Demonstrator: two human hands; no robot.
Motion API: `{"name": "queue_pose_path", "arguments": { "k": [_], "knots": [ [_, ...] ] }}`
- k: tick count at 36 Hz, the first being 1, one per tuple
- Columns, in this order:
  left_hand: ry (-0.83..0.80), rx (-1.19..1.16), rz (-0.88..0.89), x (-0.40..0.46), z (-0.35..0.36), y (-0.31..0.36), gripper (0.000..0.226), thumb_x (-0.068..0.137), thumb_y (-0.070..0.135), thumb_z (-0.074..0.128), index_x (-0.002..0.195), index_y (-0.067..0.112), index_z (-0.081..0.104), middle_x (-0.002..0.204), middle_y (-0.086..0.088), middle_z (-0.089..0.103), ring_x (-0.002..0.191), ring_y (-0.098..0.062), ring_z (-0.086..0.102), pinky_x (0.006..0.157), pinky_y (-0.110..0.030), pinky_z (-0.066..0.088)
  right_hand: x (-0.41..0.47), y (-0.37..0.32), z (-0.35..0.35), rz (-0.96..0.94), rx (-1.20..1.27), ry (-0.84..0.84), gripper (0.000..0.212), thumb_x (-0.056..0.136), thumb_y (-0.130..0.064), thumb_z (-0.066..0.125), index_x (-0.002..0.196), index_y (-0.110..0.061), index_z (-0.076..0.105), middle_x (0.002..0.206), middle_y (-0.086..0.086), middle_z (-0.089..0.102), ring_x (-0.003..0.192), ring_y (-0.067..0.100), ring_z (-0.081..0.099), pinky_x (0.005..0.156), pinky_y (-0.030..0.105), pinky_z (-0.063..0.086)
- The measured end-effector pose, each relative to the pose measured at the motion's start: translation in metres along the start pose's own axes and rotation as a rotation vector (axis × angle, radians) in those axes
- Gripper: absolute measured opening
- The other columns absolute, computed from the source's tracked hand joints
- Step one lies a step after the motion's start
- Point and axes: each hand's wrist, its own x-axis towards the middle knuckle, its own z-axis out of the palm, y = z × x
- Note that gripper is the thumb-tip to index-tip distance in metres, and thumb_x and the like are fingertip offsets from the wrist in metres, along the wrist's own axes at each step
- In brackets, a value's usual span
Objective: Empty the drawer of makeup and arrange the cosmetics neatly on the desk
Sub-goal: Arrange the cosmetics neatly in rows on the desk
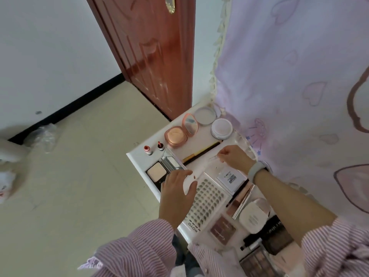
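Observation:
Cosmetics lie spread over a small white desk (139, 158). My right hand (233, 156) pinches a thin clear stick (213, 157) just above the desk, next to a long black-and-gold pencil (201, 151). My left hand (177, 193) hovers with relaxed fingers over the near end of a lash tray (207, 204) marked XOYO, holding nothing. An open black powder compact (159, 169) lies beside that hand. Farther back sit a pink open compact (179, 132), two round jars (221, 128), and two small red bottles (148, 150).
A white boxed item (231, 179), a white oval case (252, 217), brown palettes (222, 230) and dark palettes (277, 238) crowd the desk's near end. A lilac curtain (289, 76) hangs right of the desk. A red-brown door (155, 52) stands behind; beige floor (79, 166) lies left.

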Motion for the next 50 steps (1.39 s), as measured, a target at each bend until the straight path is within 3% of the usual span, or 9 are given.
{"name": "queue_pose_path", "arguments": {
  "k": [3,6,11,14,20,27,40,43,50],
  "knots": [
    [-0.051,0.043,-0.010,-0.013,0.001,-0.010,0.028,0.087,0.032,0.058,0.110,0.016,0.062,0.109,0.006,0.057,0.102,-0.011,0.052,0.092,-0.031,0.041,0.008,0.002,0.006,-0.007,-0.124,-0.005,0.017,0.087,-0.015,0.053,0.077,-0.004,0.062,0.079,0.009,0.059,0.076,0.018,0.053,0.075,0.029,0.040],
    [-0.107,0.054,-0.066,-0.024,0.001,-0.015,0.025,0.089,0.023,0.060,0.112,0.015,0.060,0.112,0.006,0.055,0.105,-0.009,0.049,0.094,-0.024,0.033,-0.003,0.003,0.012,-0.002,-0.261,0.032,0.032,0.091,-0.025,0.049,0.121,-0.015,0.054,0.112,0.003,0.060,0.107,0.025,0.055,0.092,0.033,0.042],
    [-0.147,0.072,-0.205,-0.043,0.003,-0.025,0.032,0.091,0.021,0.057,0.122,0.013,0.055,0.123,0.002,0.051,0.115,-0.014,0.046,0.100,-0.027,0.035,-0.056,0.012,0.043,-0.407,-0.500,0.174,0.033,0.091,-0.026,0.049,0.122,-0.014,0.052,0.117,0.004,0.054,0.111,0.023,0.048,0.083,0.032,0.042],
    [-0.155,0.028,-0.395,-0.052,0.006,-0.029,0.042,0.092,0.021,0.054,0.133,0.012,0.044,0.135,-0.004,0.039,0.126,-0.018,0.035,0.104,-0.026,0.029,-0.076,0.020,0.063,-0.377,-0.681,0.088,0.056,0.092,-0.042,0.046,0.138,-0.012,0.035,0.127,0.007,0.049,0.117,0.025,0.042,0.097,0.034,0.036],
    [-0.149,-0.484,-0.896,-0.061,0.015,-0.034,0.051,0.092,0.020,0.054,0.138,0.012,0.034,0.135,-0.010,0.037,0.109,-0.025,0.053,0.095,-0.042,0.048,-0.085,0.019,0.090,-0.264,-0.689,0.082,0.066,0.085,-0.055,0.049,0.136,-0.021,0.026,0.130,0.009,0.042,0.117,0.026,0.038,0.098,0.038,0.034],
    [-0.038,-0.782,-1.001,-0.066,0.012,-0.040,0.039,0.092,0.008,0.053,0.130,0.008,0.043,0.111,-0.017,0.058,0.099,-0.027,0.061,0.088,-0.040,0.053,-0.090,0.012,0.099,-0.248,-0.528,0.079,0.057,0.088,-0.047,0.047,0.136,-0.024,0.027,0.130,0.008,0.037,0.119,0.025,0.034,0.102,0.042,0.028],
    [0.128,-1.073,-0.628,-0.061,-0.074,-0.027,0.020,0.093,0.013,0.054,0.109,0.000,0.056,0.100,-0.014,0.064,0.088,-0.024,0.064,0.081,-0.039,0.054,-0.137,-0.052,0.068,-0.273,0.247,0.203,0.040,0.091,-0.026,0.055,0.129,-0.017,0.045,0.120,0.000,0.048,0.102,0.014,0.052,0.086,0.028,0.044],
    [0.204,-1.181,-0.545,-0.075,-0.107,-0.016,0.004,0.092,0.008,0.054,0.094,0.005,0.054,0.092,-0.012,0.062,0.082,-0.023,0.063,0.079,-0.041,0.055,-0.161,-0.080,0.071,-0.178,0.685,0.028,0.037,0.090,-0.017,0.058,0.124,-0.018,0.042,0.107,0.006,0.060,0.089,0.017,0.061,0.074,0.031,0.052],
    [-0.159,-1.291,-0.203,-0.132,-0.184,-0.003,0.030,0.094,0.025,0.043,0.117,0.011,0.056,0.115,-0.012,0.064,0.100,-0.023,0.063,0.082,-0.037,0.053,-0.226,-0.138,0.081,-0.402,0.829,0.037,0.016,0.091,-0.008,0.053,0.102,-0.016,0.061,0.108,0.011,0.065,0.102,0.026,0.063,0.092,0.046,0.049]
  ]
}}
